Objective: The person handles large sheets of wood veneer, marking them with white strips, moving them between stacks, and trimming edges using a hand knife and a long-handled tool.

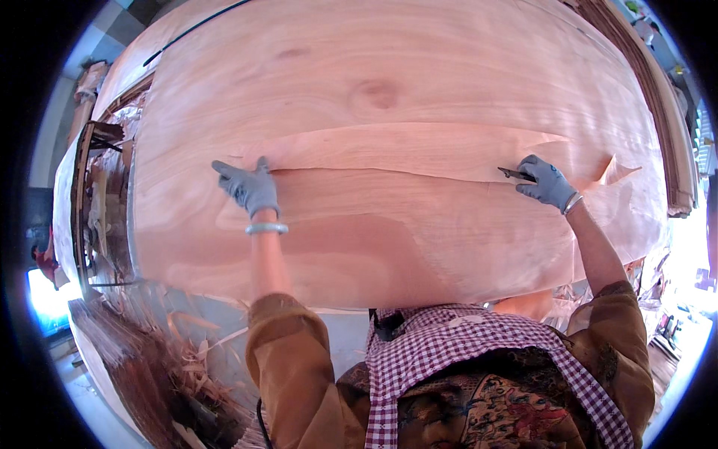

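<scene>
A wide sheet of pale pinkish wood veneer (464, 82) covers the work surface in front of me. On it lies a long, narrow strip of veneer (389, 150), its edges slightly curved and its right end pointed. My left hand (253, 187), in a grey glove, rests at the strip's left end with thumb and fingers spread apart. Near the strip's right end, my gloved right hand (547, 182) is closed around a small dark cutting knife (516, 174), whose tip points left at the strip's lower edge. Just right of that hand sits a curled veneer scrap (619, 170).
A thin dark rod (191, 34) lies across the far left corner. Stacked veneer sheets (662, 112) stand along the right side. At the lower left are a bundle of veneer (131, 359) and loose shavings (198, 337) on the floor. A dark-edged frame (82, 202) stands at the left.
</scene>
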Tool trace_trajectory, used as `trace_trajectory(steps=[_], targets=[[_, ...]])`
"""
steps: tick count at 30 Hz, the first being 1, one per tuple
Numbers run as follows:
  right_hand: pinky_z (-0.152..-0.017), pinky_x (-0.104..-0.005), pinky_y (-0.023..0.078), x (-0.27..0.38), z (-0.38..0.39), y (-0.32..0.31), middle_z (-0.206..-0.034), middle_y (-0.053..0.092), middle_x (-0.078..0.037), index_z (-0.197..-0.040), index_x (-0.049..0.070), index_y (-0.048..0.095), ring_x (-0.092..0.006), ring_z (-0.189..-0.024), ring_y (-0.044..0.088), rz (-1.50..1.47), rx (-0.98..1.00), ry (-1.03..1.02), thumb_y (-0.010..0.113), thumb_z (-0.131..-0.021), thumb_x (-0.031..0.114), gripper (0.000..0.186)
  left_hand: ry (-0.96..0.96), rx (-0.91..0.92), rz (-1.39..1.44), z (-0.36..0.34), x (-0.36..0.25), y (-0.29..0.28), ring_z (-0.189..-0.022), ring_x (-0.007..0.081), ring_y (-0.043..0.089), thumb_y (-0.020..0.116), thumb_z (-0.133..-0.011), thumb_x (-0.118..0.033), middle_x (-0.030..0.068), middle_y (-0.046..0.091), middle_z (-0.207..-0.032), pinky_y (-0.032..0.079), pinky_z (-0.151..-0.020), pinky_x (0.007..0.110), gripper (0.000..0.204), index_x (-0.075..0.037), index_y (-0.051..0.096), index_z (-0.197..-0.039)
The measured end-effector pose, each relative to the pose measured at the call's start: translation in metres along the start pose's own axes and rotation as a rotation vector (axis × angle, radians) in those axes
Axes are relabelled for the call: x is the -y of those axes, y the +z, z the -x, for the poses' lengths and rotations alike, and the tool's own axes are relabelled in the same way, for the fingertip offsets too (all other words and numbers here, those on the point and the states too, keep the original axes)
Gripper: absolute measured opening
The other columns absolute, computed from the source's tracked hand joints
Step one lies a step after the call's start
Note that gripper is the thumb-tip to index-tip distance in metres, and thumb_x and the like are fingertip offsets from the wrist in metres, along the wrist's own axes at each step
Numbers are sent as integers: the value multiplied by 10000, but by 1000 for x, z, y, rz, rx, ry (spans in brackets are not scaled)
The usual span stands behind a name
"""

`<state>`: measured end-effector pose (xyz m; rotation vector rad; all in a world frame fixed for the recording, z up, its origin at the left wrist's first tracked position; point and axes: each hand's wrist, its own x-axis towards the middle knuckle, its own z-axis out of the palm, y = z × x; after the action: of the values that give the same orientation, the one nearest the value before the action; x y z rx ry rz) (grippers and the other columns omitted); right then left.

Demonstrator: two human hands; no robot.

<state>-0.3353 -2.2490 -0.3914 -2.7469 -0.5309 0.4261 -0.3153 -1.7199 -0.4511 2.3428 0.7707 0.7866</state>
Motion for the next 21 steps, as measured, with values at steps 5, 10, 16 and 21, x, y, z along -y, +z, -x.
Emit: trace_trajectory(steps=[5, 10, 16, 21], targets=[[-740, -362, 450, 30, -15, -24, -882, 541, -135, -882, 12, 563, -288, -817, 541, -136, 17, 49, 579, -790, 206, 215, 443, 216, -621, 24, 3, -1, -1305, 309, 307, 411, -908, -337, 120, 363, -1401, 170, -1071, 489, 491, -101, 401, -1338], [-670, -289, 451, 106, -87, -1, -812, 579, -85, -905, 43, 558, -176, -760, 570, -628, 352, 57, 514, -872, 246, 210, 393, 309, -539, 39, 8, 18, -1317, 304, 294, 343, -921, -377, 109, 346, -1418, 146, -1071, 513, 507, -111, 392, -1349], [-595, -312, 451, 207, -175, 53, -723, 574, -61, -917, 33, 570, -135, -625, 552, -430, 285, -112, 501, -899, 380, 354, 392, 276, -507, 43, 9, 19, -1311, 312, 301, 369, -913, -369, 115, 347, -1416, 158, -1061, 523, 507, -104, 395, -1344], [-625, -339, 453, 245, -210, 66, -778, 603, -87, -965, 29, 567, -211, -660, 576, -437, 259, -15, 522, -882, 356, 340, 425, 229, -430, 43, 5, 16, -1302, 312, 311, 428, -893, -355, 126, 362, -1402, 175, -1049, 530, 514, -74, 406, -1324]])
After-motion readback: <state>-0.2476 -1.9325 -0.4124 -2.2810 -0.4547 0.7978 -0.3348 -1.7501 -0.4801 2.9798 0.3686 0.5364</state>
